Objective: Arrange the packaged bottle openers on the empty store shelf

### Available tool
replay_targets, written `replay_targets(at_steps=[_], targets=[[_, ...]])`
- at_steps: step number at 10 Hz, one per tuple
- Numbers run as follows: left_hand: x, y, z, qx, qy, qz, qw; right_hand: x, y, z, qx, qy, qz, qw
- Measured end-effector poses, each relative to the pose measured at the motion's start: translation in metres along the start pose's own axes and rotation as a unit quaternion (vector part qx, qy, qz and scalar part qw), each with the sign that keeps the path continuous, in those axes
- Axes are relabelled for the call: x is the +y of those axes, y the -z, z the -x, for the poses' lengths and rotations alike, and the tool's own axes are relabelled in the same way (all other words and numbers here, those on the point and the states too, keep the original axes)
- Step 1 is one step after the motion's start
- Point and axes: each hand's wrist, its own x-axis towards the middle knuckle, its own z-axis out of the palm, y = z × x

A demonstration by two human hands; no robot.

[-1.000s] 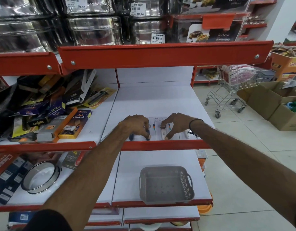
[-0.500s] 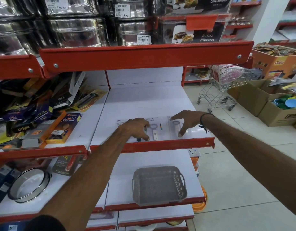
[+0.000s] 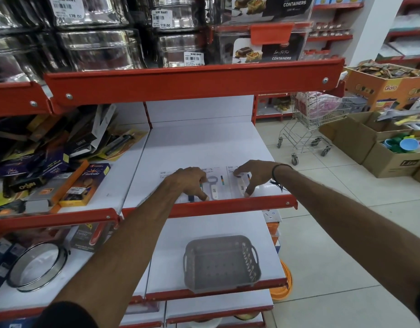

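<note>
**Both hands down on the opener packs at the shelf's front edge**

Here is the big red-edged store rack, and the white shelf [image 3: 204, 147] at chest height is bare across its back and middle. Above it, stacked steel containers [image 3: 95, 46] crowd the upper level. Off to the right, on the tiled floor, stands a wire trolley [image 3: 308, 129] with cardboard boxes [image 3: 391, 159] just beyond it. One level down sits a grey plastic basket [image 3: 221, 263], close to the front lip.

Now to the action. The packaged bottle openers [image 3: 215, 185] lie flat in a row along the front of the shelf, right behind the red lip, side by side. The left hand [image 3: 189, 181] rests palm-down over the left packs, fingers loosely curled, fingertips pressing onto the card near a white-handled opener. It is not gripping anything, just bearing down. The right hand [image 3: 254, 175] is arched over the rightmost pack, fingers spread wide; the thumb touches the pack's near edge by the lip while the index reaches its far corner. A dark band [image 3: 278, 170] circles that wrist. Whether the right hand is lifting the pack at all, I cannot tell.
</note>
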Motion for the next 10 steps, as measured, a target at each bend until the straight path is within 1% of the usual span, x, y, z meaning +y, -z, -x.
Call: replay_targets(at_steps=[2, 3, 5, 8, 9, 10], targets=[[-0.002, -0.003, -0.004, 0.006, 0.005, 0.011, 1.000, -0.005, -0.001, -0.005, -0.005, 0.008, 0.007, 1.000], [-0.001, -0.002, -0.005, -0.004, 0.008, -0.010, 1.000, -0.006, 0.000, -0.008, -0.009, 0.013, 0.020, 1.000], [0.001, -0.001, -0.007, -0.012, 0.008, -0.014, 1.000, -0.013, 0.003, -0.008, -0.018, 0.023, 0.038, 0.999], [0.001, -0.003, -0.006, -0.010, 0.016, -0.008, 1.000, -0.018, 0.003, -0.006, -0.014, 0.024, 0.035, 0.999], [0.001, -0.006, -0.005, -0.005, 0.016, 0.008, 1.000, -0.019, 0.003, -0.005, -0.017, 0.019, 0.037, 0.999], [0.002, -0.006, 0.002, 0.022, 0.014, 0.019, 0.999, -0.023, 0.003, -0.002, 0.005, 0.020, 0.027, 0.999]])
